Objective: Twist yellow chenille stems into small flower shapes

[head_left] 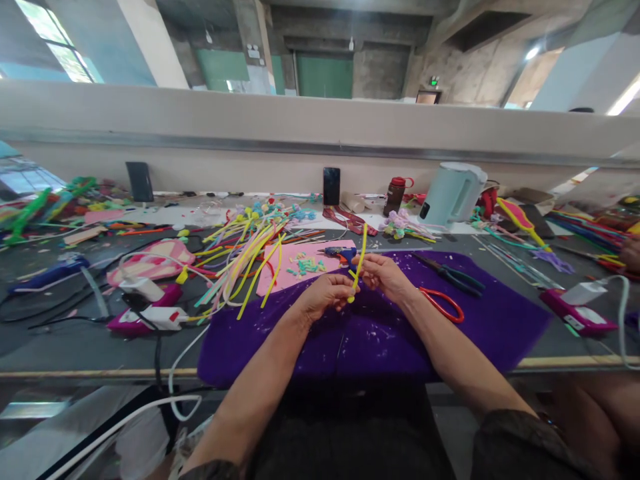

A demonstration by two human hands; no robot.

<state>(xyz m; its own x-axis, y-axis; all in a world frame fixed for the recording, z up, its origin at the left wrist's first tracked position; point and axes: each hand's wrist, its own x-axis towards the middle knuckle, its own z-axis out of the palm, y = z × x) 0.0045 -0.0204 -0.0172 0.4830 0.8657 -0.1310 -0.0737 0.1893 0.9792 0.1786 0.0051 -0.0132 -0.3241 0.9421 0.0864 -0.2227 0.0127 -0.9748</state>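
One yellow stem (363, 245) rises between left hand (330, 295) and right hand (381, 272).

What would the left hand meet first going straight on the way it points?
Beyond the yellow stem it already holds, the left hand would probably meet the right hand, just ahead to its right; their depth is unclear from this single view.

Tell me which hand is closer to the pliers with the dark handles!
Right. The right hand is left of the pliers, not touching them; the left hand is even farther left.
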